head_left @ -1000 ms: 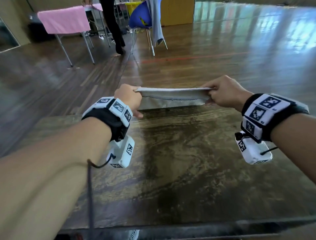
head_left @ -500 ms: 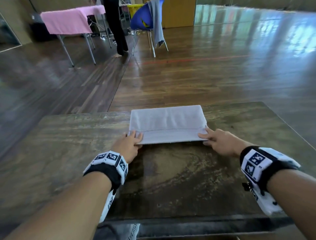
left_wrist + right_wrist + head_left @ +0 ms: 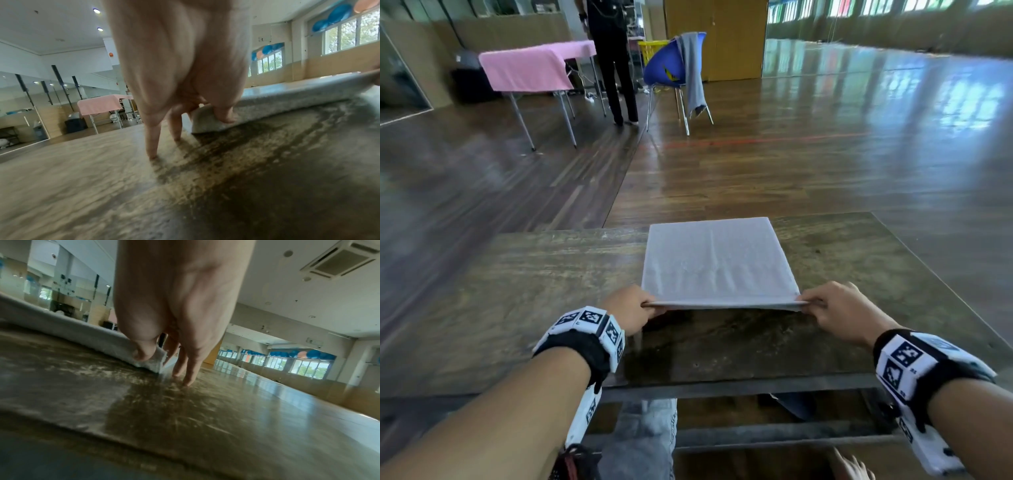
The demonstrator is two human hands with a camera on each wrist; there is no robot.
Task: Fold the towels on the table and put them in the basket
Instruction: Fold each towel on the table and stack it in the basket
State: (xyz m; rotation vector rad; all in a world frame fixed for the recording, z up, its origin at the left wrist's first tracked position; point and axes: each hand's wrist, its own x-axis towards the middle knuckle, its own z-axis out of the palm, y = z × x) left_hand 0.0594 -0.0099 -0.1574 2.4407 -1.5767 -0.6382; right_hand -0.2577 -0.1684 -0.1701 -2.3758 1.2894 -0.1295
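A grey folded towel (image 3: 717, 260) lies flat on the dark wooden table (image 3: 517, 291), reaching to its far edge. My left hand (image 3: 650, 306) pinches the towel's near left corner, and my right hand (image 3: 804, 303) pinches the near right corner. The near edge hangs slightly off the tabletop between them. In the left wrist view the left hand (image 3: 205, 113) has its thumb on the towel (image 3: 287, 99), with other fingertips touching the table. The right wrist view shows the right hand (image 3: 152, 356) gripping the corner of the towel (image 3: 72, 327) the same way.
Beyond the table lies shiny wood floor. Far back stand a pink-covered table (image 3: 530, 68), a person in black (image 3: 616, 61), a blue chair (image 3: 667, 68) with a grey cloth draped on it, and a yellow basket (image 3: 652, 48) behind it. My knee (image 3: 640, 442) shows under the near table edge.
The towel, held stretched in the air a second ago, came down onto the table. My hands then lay on its near edge and now pinch the near corners.
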